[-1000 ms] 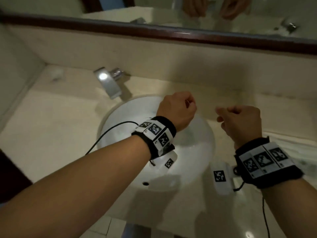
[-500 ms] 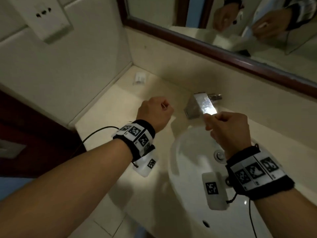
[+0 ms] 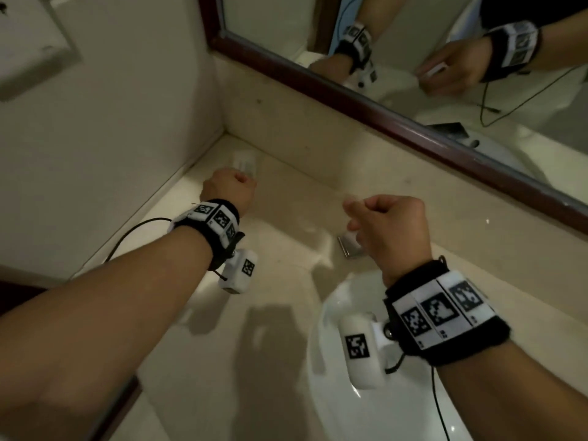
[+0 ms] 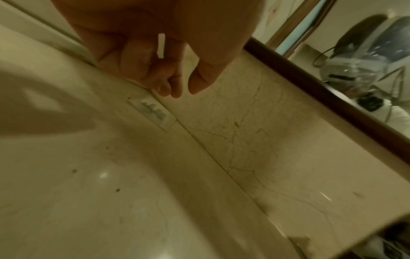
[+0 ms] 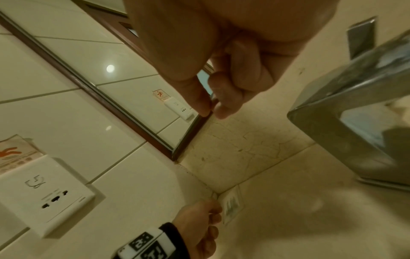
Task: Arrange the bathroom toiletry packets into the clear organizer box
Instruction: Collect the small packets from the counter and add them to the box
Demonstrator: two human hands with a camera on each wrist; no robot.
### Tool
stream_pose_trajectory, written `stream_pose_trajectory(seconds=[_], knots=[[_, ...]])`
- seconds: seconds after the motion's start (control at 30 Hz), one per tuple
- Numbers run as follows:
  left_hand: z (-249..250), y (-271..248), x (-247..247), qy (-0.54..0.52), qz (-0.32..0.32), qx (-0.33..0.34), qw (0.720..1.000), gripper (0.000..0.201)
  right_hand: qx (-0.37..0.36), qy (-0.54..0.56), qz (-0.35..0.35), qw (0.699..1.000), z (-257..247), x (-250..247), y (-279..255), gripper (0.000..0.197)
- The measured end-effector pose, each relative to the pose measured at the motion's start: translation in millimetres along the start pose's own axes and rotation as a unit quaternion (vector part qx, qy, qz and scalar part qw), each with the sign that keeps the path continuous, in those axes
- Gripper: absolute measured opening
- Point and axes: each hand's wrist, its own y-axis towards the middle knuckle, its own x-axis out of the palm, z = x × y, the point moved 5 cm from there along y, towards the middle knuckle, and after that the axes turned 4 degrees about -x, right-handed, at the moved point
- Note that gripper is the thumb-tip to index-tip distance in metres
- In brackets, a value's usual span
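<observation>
A small flat white packet [image 3: 245, 162] with grey print lies on the beige counter, right in the corner against the wall [image 4: 153, 112] [image 5: 231, 204]. My left hand [image 3: 241, 179] hovers just short of it with curled fingers. In the left wrist view a thin white strip [image 4: 160, 45] is held inside that hand [image 4: 177, 89]. My right hand [image 3: 353, 214] is raised over the counter near the tap, thumb and forefinger pinched together [image 5: 210, 110]. The mirror reflection shows a small white piece [image 3: 436, 70] in its fingers. No clear organizer box is in view.
A square metal tap [image 3: 350, 248] [image 5: 355, 122] stands behind the white basin [image 3: 334, 345] at the lower right. A wood-framed mirror [image 3: 318, 87] runs along the back wall. A white wall socket [image 5: 44, 198] sits on the tiled left wall.
The view has swung left from the basin to the counter's corner. My left hand has travelled to the corner packet, and my right hand has followed, staying pinched.
</observation>
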Motion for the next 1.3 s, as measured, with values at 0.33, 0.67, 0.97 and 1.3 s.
stream_pose_trajectory(seconds=[0.33, 0.67, 0.97, 1.3], knots=[[-11, 58, 24, 0.060, 0.003, -0.117, 0.991, 0.065, 0.005, -0.010, 0.039, 0.999, -13, 20, 53, 0.024], [-2, 79, 38, 0.117, -0.012, -0.113, 0.987, 0.074, -0.006, 0.006, 0.038, 0.999, -9, 14, 73, 0.027], [9, 51, 36, -0.009, 0.001, -0.058, 0.998, 0.037, -0.024, 0.014, 0.059, 0.998, -14, -13, 58, 0.029], [77, -65, -2, -0.108, 0.027, 0.110, 0.988, 0.030, -0.041, 0.058, 0.088, 0.994, -15, -66, 4, 0.032]])
